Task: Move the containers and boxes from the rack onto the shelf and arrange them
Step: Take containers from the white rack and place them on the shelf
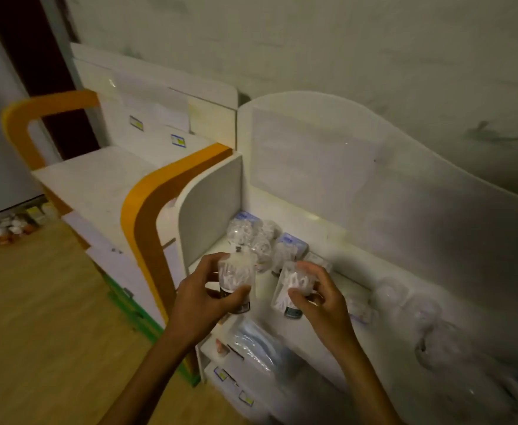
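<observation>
Left hand (204,294) grips one clear swab container (236,279), right hand (316,294) grips a second container (291,288); both upright-ish, the right one tilted, held just above the shelf (319,228) front edge. Free shelf surface lies beyond and right of the right hand. Behind the hands, more clear jars (253,237) cluster at the shelf's left wall. Containers: transparent, white sticks inside, dark label bands.

White shelf (319,222): clear containers (253,237) clustered at back-left, blurry
</observation>
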The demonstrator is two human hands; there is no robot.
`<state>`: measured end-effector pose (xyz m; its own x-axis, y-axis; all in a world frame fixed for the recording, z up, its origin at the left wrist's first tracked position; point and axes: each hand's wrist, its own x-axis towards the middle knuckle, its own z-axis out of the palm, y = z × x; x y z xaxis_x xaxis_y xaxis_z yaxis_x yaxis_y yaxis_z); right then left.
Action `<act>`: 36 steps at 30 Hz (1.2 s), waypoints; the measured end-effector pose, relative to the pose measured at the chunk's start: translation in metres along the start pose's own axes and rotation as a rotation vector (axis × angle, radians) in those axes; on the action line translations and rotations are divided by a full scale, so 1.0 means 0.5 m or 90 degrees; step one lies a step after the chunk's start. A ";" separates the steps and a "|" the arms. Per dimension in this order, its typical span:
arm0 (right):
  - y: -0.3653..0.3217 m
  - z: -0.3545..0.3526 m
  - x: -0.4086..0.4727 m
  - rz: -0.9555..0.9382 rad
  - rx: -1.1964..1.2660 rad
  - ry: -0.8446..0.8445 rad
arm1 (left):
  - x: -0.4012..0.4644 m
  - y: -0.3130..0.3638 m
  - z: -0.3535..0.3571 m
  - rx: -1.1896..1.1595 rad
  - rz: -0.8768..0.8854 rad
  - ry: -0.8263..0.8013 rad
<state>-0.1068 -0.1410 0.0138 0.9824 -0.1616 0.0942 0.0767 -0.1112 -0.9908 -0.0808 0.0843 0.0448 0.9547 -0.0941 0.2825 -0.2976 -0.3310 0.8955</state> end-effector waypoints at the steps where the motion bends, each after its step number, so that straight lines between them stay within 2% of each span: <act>1: -0.004 0.023 0.009 -0.009 -0.008 -0.012 | -0.003 -0.008 -0.025 0.009 -0.003 0.022; 10: -0.066 0.332 0.073 -0.097 -0.046 -0.185 | -0.018 -0.098 -0.299 0.065 -0.052 0.190; 15: -0.087 0.556 0.111 -0.152 -0.058 -0.238 | 0.004 -0.176 -0.481 0.085 -0.073 0.231; 23: -0.107 0.864 0.185 -0.153 -0.042 -0.208 | 0.084 -0.301 -0.753 0.111 -0.071 0.220; 29: -0.115 0.982 0.265 -0.134 -0.041 -0.175 | 0.185 -0.385 -0.864 0.111 -0.067 0.192; 36: -0.075 1.075 0.413 -0.088 -0.042 -0.104 | 0.361 -0.497 -0.927 0.090 -0.052 0.149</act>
<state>0.1847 0.3567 0.0184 0.9783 0.0202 0.2060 0.2062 -0.1853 -0.9608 0.1613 0.5846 0.0327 0.9425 0.1523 0.2974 -0.1994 -0.4577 0.8664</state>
